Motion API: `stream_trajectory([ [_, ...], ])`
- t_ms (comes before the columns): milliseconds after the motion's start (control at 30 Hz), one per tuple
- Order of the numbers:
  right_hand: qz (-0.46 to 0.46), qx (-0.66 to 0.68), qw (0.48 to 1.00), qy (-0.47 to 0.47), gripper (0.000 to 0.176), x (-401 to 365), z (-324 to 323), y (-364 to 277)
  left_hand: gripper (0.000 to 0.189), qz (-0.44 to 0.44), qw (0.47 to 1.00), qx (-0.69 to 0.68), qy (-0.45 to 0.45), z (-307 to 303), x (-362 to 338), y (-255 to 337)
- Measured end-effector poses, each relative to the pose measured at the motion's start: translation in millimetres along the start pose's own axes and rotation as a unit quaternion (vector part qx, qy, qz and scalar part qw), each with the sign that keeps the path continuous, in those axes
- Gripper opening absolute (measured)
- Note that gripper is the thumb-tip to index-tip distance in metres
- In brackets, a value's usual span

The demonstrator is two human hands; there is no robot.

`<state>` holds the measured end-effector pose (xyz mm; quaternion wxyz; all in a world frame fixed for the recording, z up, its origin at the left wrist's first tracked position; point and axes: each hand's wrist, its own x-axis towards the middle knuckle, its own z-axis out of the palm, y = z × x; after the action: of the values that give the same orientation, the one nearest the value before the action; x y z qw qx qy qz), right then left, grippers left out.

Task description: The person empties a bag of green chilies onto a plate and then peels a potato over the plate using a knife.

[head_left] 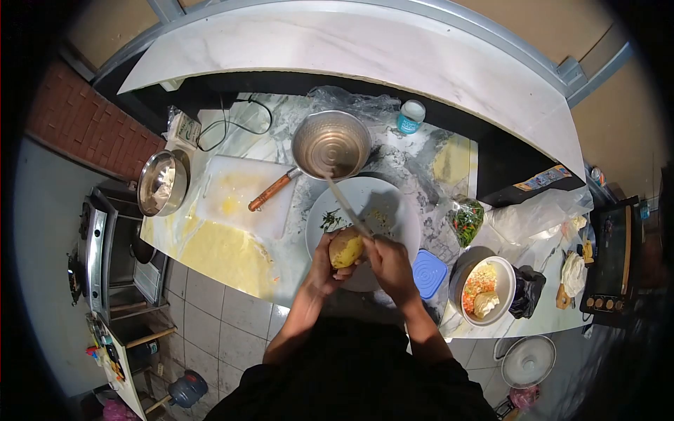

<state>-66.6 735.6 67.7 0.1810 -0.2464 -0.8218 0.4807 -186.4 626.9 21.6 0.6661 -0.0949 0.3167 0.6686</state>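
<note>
Head view: left hand [323,266] fingers closed round potato [345,250], right hand [388,263] clenched on knife [345,205]; a blade slip may cut left fingers.

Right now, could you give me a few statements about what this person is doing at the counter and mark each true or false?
1. The left hand holds a potato. True.
2. The right hand holds a spoon. False: it holds a knife.
3. The potato is above a white plate. True.
4. The saucepan is full of vegetables. False: none show in it.
5. The blue lid covers the saucepan. False: it lies on the counter beside the plate.
</note>
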Motion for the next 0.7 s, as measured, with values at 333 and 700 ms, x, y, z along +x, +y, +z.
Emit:
stream_trajectory([
  [333, -0.01, -0.023, 1.0, 0.017, 0.026, -1, 1, -4, 0.049, 0.015, 1.0, -0.006, 0.025, -3, 3, 0],
  [700, -0.02, 0.006, 1.0, 0.011, 0.023, -5, -3, -9, 0.05, -0.034, 0.992, -0.097, -0.073, 0, 4, 7],
])
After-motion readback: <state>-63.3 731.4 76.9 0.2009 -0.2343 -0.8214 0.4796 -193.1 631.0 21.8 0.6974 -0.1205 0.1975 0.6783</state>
